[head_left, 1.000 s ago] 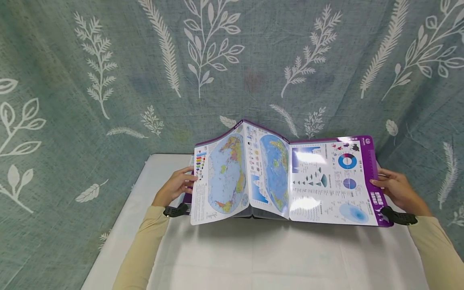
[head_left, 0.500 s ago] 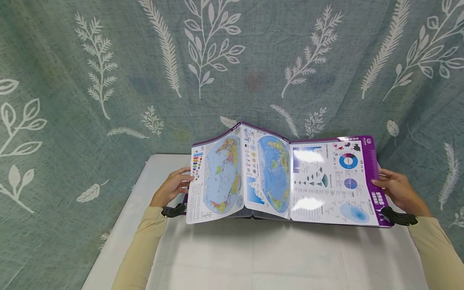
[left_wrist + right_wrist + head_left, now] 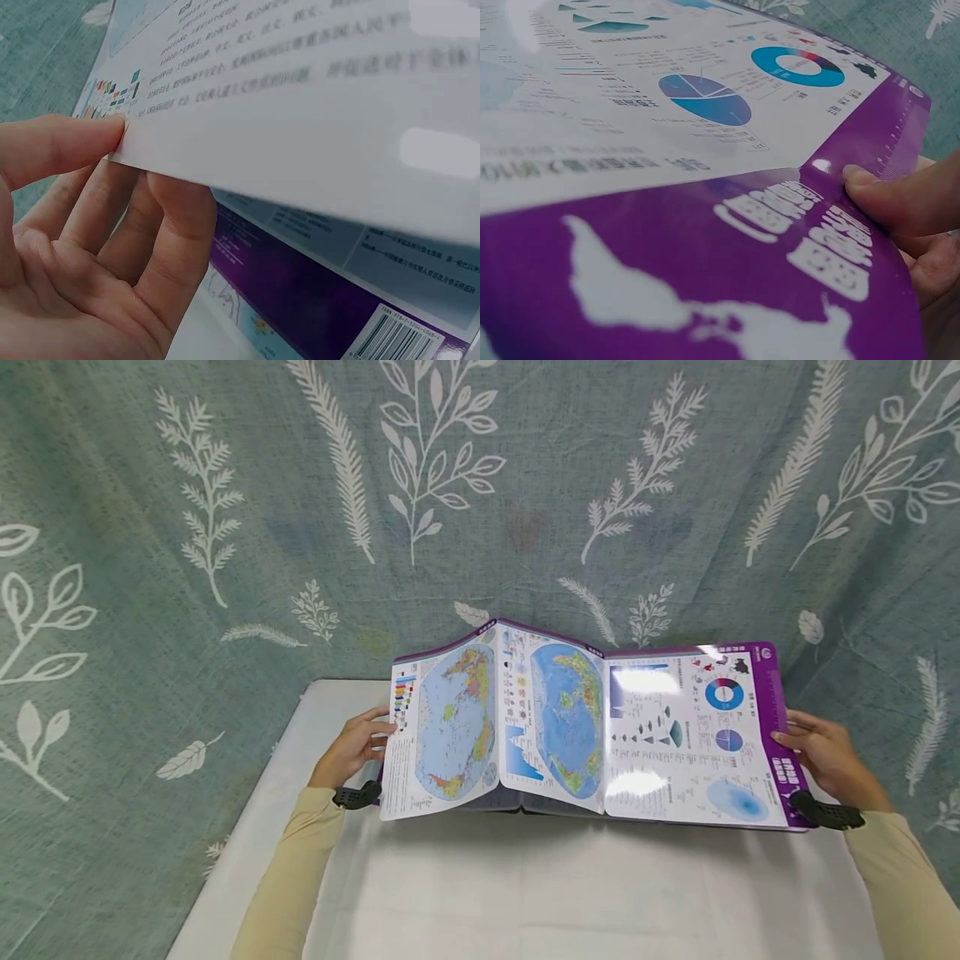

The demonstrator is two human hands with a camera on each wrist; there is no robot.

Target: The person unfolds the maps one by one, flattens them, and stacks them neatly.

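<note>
A glossy folding world map with purple borders spreads between both hands above the white table, its left panels peaked like a tent and its right panel nearly flat. My left hand pinches the left panel's outer edge, thumb on top and fingers underneath. In the left wrist view a lower purple panel with a barcode shows beneath that edge. My right hand grips the purple right border, its thumb lying on the printed face beside white lettering. The right fingers are mostly hidden behind the map.
The white table extends below and to the left of the map. A green-grey curtain with white leaf prints hangs close behind the table and along both sides. Dark straps sit on both wrists.
My left hand has moved slightly left with the map's edge, so the folded left panels spread wider and their peak sits a little lower. The right hand has barely shifted.
</note>
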